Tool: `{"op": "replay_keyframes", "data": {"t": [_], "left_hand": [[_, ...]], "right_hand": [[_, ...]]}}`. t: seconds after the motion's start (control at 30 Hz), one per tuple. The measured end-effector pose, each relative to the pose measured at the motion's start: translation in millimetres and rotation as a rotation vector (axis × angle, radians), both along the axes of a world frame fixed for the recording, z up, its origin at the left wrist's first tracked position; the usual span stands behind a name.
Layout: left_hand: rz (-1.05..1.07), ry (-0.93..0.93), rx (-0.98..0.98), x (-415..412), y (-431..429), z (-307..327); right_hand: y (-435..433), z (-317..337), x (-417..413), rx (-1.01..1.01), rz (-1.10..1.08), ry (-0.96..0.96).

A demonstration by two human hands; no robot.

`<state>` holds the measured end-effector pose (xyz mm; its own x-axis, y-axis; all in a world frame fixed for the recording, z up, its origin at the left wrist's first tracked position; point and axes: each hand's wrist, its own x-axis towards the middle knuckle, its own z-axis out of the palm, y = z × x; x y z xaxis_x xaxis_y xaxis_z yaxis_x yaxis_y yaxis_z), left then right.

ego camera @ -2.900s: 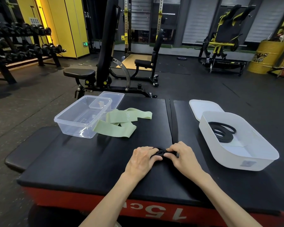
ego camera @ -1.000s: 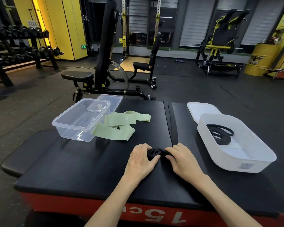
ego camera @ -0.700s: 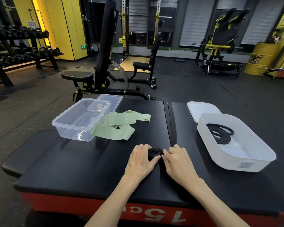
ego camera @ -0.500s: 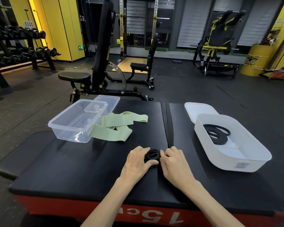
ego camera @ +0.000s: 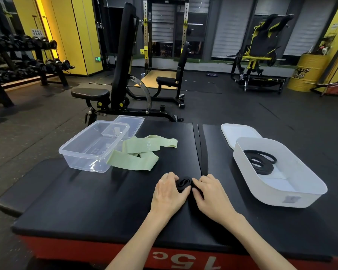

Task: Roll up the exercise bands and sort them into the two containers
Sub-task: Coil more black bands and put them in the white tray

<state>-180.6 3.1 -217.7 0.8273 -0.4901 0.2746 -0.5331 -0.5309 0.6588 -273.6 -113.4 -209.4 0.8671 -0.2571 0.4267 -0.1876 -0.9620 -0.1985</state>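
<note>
Both hands hold the black band (ego camera: 183, 183), a tight rubber coil lying between them on the padded black mat (ego camera: 86, 201). My left hand (ego camera: 169, 193) curls round its left side, my right hand (ego camera: 211, 195) pinches its right, and the flat unrolled tail (ego camera: 203, 152) runs straight away from me. Soft matte green bands (ego camera: 133, 162) lie loose beside the clear plastic box (ego camera: 92, 147) at left; another black coil (ego camera: 259, 161) sits in the smooth white tub (ego camera: 271, 193) at right.

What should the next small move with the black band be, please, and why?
Probably roll the coil forward along the band's flat tail: left hand and right hand pinch it, but the tail lies unrolled on the mat, so it isn't ready for the white container.
</note>
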Motion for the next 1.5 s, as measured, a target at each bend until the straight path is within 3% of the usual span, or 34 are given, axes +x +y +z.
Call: {"op": "replay_keyframes", "data": {"t": [0.5,0.6,0.8,0.9,1.07,1.13,1.23,1.37,1.5], "left_hand": [[-0.078,-0.021,0.005,6.2,-2.5,-8.8],[-0.238,0.064,0.06,19.7,8.8,-1.4],[-0.665,-0.056,0.298,53.7,7.3,18.0],[-0.837,-0.036,0.26,49.5,-4.5,19.4],[-0.797,-0.18,0.161,45.0,-1.5,7.2],[-0.757,-0.274,0.216,42.5,-2.1,2.1],[-0.693,-0.391,0.288,37.1,-1.4,-6.5],[-0.608,-0.444,0.349,34.1,0.3,-11.4],[-0.512,-0.626,0.301,30.2,-0.2,-12.0]], "right_hand": [[12.6,3.7,14.7,-0.033,-0.187,0.019],[10.7,1.0,16.2,-0.063,-0.165,-0.005],[3.5,-3.3,9.8,-0.085,-0.085,-0.045],[-1.0,-4.3,8.1,-0.044,-0.04,-0.043],[-7.7,-9.9,-2.9,0.024,0.05,0.02],[-17.5,-10.4,-10.1,0.062,0.11,0.07],[-40.5,-13.7,-16.2,-0.036,0.17,0.106],[-53.0,-9.6,-14.3,-0.097,0.195,0.177],[-52.5,-3.4,-14.9,0.048,0.2,0.142]]}}
